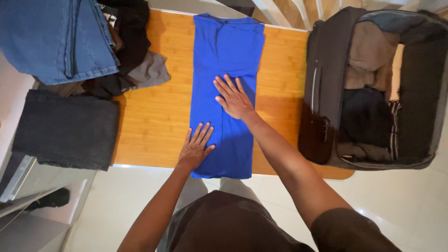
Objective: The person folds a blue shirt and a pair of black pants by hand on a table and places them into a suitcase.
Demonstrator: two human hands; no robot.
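Two flat, open hands, left hand (196,148) and right hand (234,99), press on the long folded bright-blue cotton shirt (227,56) lying beneath them on the wooden tabletop (154,116).

A home — open suitcase (326,93); folded clothes (65,128); wooden table (158,116).

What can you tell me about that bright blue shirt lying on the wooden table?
The blue shirt looks like soft knit cloth, folded lengthwise into a long narrow strip with its collar end farthest from the person. It lies flat across the wooden table. The left hand presses its near left edge; the right hand lies flat on its middle.
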